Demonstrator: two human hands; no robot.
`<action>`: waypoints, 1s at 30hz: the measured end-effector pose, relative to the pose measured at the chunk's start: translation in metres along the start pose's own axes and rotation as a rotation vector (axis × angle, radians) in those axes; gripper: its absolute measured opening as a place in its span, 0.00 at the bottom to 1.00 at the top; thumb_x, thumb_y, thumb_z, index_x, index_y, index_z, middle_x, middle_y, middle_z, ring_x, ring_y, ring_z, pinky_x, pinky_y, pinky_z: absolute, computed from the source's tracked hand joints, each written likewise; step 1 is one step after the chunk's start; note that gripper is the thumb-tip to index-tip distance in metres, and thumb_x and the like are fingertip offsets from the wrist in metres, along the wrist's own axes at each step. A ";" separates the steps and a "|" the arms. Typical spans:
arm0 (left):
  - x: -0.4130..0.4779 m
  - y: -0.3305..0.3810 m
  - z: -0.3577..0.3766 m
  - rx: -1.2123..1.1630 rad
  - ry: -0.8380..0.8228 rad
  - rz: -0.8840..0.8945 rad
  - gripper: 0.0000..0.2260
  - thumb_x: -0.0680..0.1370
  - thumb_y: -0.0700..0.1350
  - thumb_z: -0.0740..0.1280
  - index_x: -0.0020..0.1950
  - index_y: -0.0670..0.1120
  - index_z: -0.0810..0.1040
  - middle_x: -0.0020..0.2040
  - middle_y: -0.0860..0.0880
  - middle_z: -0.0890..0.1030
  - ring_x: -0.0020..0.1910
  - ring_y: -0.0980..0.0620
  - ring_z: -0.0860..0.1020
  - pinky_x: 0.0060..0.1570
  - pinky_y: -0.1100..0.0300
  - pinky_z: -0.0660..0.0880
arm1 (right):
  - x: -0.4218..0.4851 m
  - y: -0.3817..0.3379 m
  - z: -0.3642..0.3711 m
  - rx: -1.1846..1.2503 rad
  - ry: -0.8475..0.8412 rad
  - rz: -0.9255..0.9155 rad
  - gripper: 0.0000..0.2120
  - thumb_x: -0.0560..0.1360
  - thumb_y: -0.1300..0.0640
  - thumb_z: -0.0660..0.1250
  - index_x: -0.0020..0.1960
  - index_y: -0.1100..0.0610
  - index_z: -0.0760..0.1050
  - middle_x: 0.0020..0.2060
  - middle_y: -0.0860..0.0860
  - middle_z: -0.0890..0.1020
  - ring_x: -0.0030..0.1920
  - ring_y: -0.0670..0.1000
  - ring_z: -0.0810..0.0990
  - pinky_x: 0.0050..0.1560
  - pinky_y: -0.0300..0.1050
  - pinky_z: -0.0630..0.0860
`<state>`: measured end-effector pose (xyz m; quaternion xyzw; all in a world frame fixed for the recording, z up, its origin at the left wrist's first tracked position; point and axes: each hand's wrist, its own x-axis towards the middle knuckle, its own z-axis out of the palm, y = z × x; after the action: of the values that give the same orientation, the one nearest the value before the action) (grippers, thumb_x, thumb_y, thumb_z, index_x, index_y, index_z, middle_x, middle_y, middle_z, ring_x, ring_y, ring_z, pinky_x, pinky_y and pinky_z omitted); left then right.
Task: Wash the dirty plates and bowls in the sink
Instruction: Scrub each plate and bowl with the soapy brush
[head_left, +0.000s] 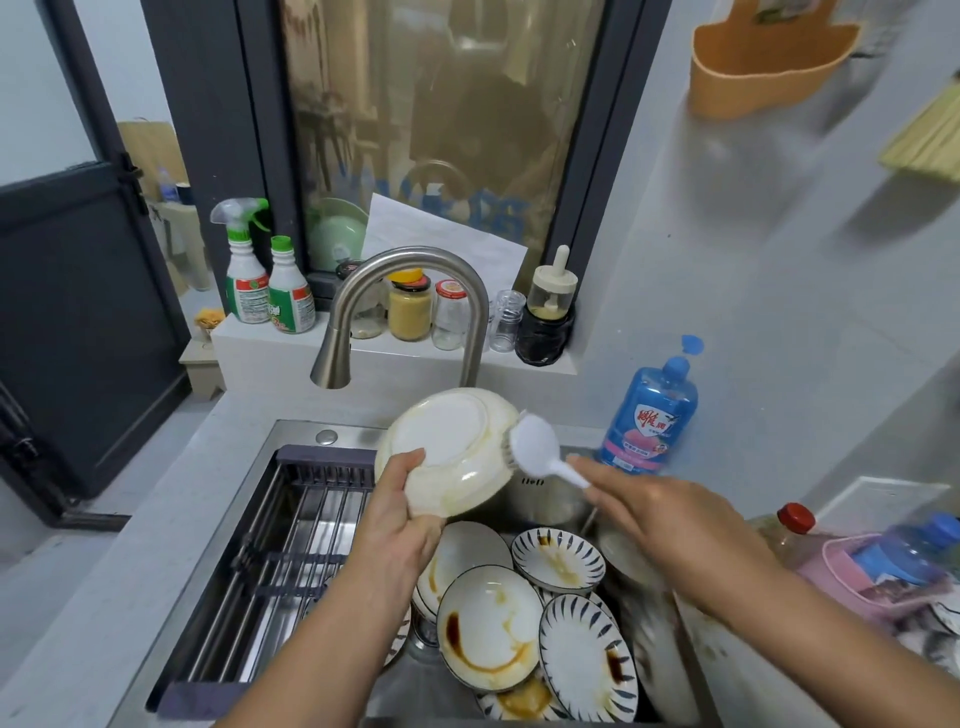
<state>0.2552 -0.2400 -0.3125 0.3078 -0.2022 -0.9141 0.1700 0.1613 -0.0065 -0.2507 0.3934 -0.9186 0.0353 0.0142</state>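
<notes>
My left hand (402, 496) grips the rim of a white plate (452, 441) and holds it tilted over the sink (332, 434), its underside facing me. My right hand (660, 525) holds the handle of a white dish brush (535, 447), whose bristles press on the plate's right edge. Below lie several dirty plates and bowls with brown sauce stains, among them a white plate (488, 626) and a blue-patterned plate (587, 657). The faucet (405, 306) arches above with its spout at the left; no water is visible.
A dark drying rack (291, 551) fills the sink's left half. A blue detergent bottle (652, 415) stands behind the sink on the right. Spray bottles (244, 270) and jars (410, 306) line the window ledge. Bottles and a pink bag (878, 571) crowd the right counter.
</notes>
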 end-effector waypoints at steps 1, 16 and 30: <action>0.001 0.000 -0.004 -0.013 -0.029 -0.031 0.22 0.80 0.38 0.66 0.74 0.41 0.72 0.48 0.41 0.87 0.44 0.43 0.86 0.34 0.58 0.83 | 0.008 0.008 -0.004 0.050 -0.024 0.042 0.21 0.80 0.32 0.47 0.73 0.23 0.55 0.48 0.40 0.81 0.44 0.46 0.80 0.46 0.47 0.81; 0.013 0.007 -0.015 0.084 -0.394 -0.102 0.28 0.79 0.50 0.68 0.76 0.39 0.68 0.71 0.33 0.75 0.70 0.36 0.75 0.69 0.35 0.70 | 0.026 -0.027 -0.049 -0.195 -0.147 -0.190 0.20 0.82 0.34 0.45 0.74 0.28 0.57 0.51 0.43 0.83 0.48 0.50 0.82 0.49 0.51 0.79; 0.013 -0.003 -0.007 0.173 -0.328 -0.041 0.24 0.79 0.49 0.66 0.73 0.41 0.72 0.65 0.35 0.80 0.64 0.38 0.80 0.58 0.38 0.79 | 0.040 -0.035 -0.040 -0.128 -0.265 -0.187 0.17 0.84 0.37 0.50 0.72 0.31 0.62 0.58 0.47 0.82 0.56 0.54 0.80 0.55 0.55 0.78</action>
<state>0.2491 -0.2452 -0.3259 0.1721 -0.2990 -0.9344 0.0891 0.1591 -0.0560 -0.2065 0.4768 -0.8720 -0.0769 -0.0790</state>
